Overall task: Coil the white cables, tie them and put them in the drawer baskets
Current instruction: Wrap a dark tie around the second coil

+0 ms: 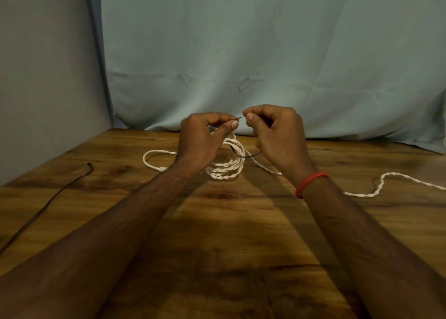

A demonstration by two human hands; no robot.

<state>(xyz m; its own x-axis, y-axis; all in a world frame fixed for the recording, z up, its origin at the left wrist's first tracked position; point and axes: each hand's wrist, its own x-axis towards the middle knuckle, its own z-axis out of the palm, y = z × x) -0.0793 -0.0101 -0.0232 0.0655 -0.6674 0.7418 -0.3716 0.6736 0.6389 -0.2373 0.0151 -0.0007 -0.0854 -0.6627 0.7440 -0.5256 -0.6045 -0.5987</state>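
left hand (200, 140) pinches tie (243, 155), tip rightward | right hand (277, 135) grips tie | cable tail (376, 190) runs right

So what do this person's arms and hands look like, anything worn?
No gloves or rings visible on the left hand or right hand. Both forearms are bare, no sleeves in view. A red-orange braided thread bracelet circles the right wrist; the left wrist wears nothing.

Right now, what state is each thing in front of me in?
white cable, coiled in the middle, untied, tail trailing right.
dark tie, looped under the cable's coil, ends not joined.
left hand, pinches one end of the dark tie.
right hand, fingers curled, seemingly holding the tie's other end.
spare black tie, lying loose on the table, left.
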